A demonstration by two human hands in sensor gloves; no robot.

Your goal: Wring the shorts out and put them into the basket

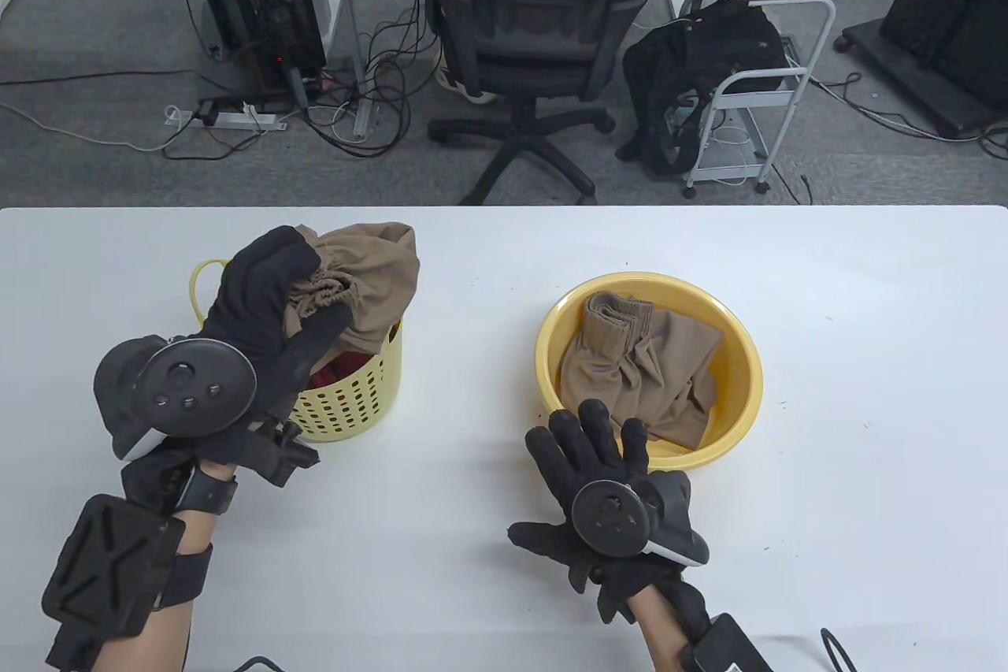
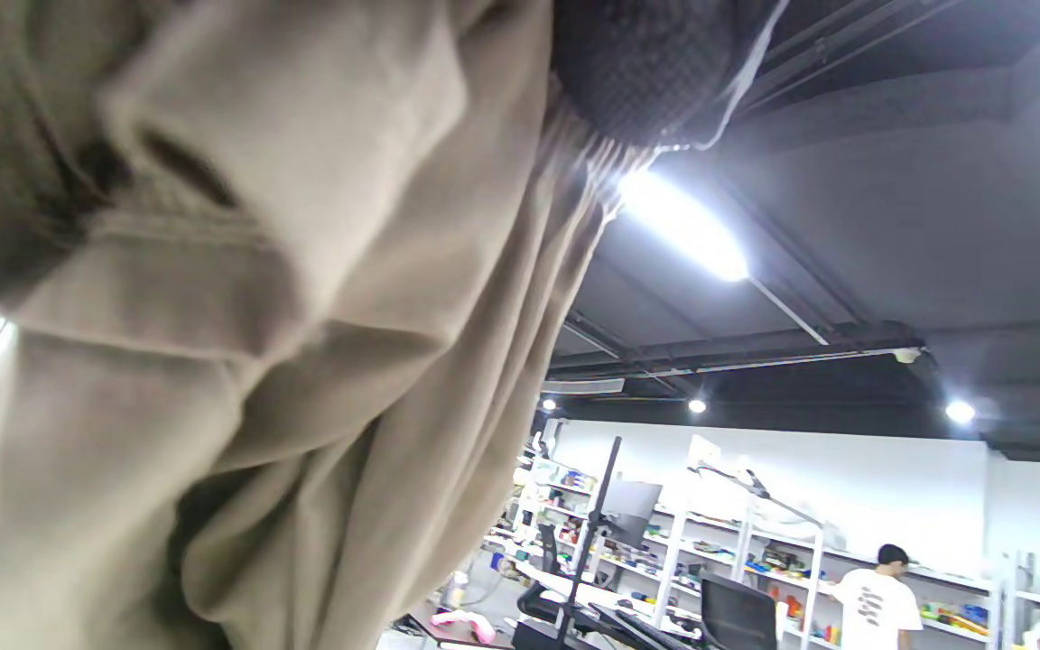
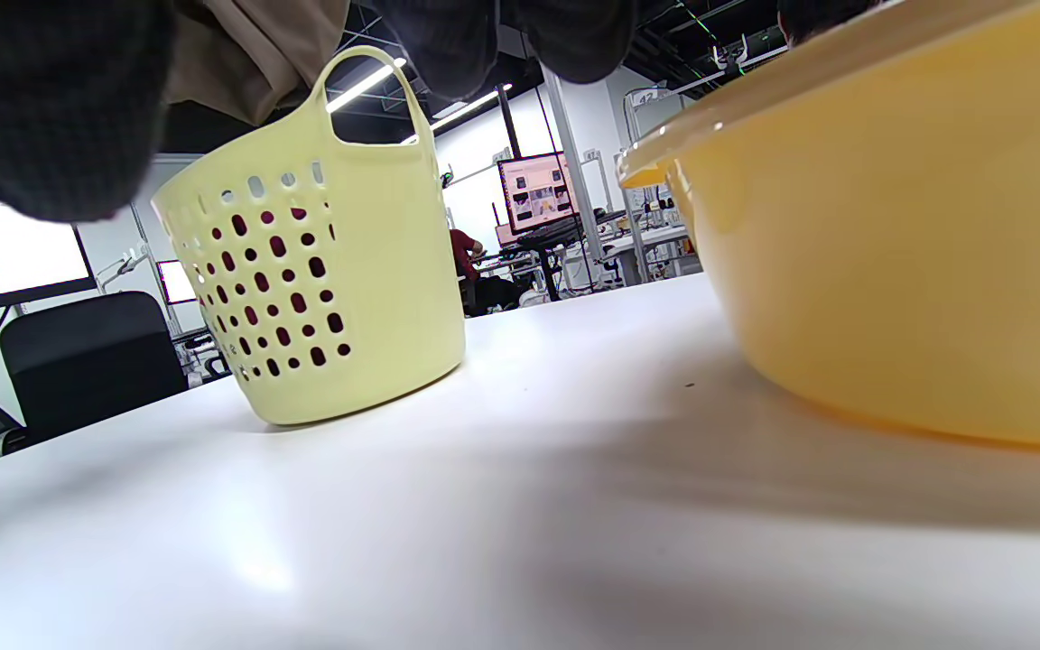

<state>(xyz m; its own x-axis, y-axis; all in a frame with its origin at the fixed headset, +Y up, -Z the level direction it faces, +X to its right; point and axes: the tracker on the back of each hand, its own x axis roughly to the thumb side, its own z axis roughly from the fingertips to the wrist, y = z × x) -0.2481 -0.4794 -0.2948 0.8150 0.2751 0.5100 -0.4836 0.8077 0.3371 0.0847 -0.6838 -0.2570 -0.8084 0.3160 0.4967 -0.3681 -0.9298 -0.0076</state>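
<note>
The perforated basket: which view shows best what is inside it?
The table view: it looks down on the basket, showing tan shorts gripped above it by the left hand, and red fabric inside. The right wrist view shows only its outer wall and handle; the left wrist view shows only shorts.

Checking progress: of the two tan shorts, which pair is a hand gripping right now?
The shorts over the perforated basket, bunched in the left hand. The other pair lies loose in the yellow basin, with the right hand open at its rim.
</note>
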